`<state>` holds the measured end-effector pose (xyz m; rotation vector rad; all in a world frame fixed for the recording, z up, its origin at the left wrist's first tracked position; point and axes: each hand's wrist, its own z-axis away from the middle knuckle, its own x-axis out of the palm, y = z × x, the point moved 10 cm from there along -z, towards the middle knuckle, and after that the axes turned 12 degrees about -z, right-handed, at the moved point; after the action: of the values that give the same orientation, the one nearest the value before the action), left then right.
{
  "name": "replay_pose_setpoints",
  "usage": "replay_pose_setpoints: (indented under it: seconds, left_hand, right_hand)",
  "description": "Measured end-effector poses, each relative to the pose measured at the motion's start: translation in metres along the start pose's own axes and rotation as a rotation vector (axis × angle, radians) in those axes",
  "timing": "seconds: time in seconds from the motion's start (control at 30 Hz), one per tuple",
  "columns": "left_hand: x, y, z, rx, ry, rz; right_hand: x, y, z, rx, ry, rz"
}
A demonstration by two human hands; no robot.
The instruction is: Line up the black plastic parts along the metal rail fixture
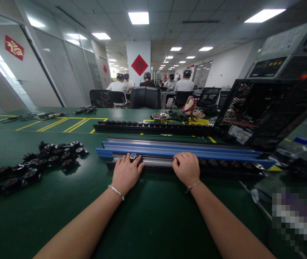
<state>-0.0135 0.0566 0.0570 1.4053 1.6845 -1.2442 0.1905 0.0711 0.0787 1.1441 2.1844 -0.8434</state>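
Note:
A long dark metal channel [156, 162] lies across the green table in front of me. My left hand [126, 172] rests over its left part, fingers bent around a small black-and-silver socket module [133, 156] that sits in the channel. The thumb points right along the near edge. Further right, my right hand [188, 167] is closed over the channel, its fingers curled down on the far side; what the fingertips touch is hidden. Beyond my right hand, a row of dark modules [223, 164] fills the channel. A blue-edged rail [169, 150] lies just behind it.
Several black modules [53, 160] are heaped at the left. Farther back lie a filled channel [153, 126], a metal bowl [160, 116] and screwdriver-like tools with cables [50, 115]. An open computer case [263, 108] stands at the right, near a blue-capped bottle [290, 149].

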Motion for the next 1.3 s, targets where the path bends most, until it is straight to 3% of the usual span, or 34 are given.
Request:
replay_pose_setpoints:
  seconds: [0.63,1.13,1.3]
  left_hand:
    - [0.000,-0.009,-0.002,-0.010,0.106,0.018]
    - [0.008,-0.013,0.006,-0.095,-0.039,0.028]
    - [0.004,-0.017,0.003,-0.087,-0.013,0.013]
  right_hand:
    - [0.001,0.001,0.000,-0.002,-0.002,-0.001]
    - [-0.001,-0.001,0.000,-0.010,0.008,-0.025]
    - [0.000,0.000,0.001,-0.004,0.004,-0.016]
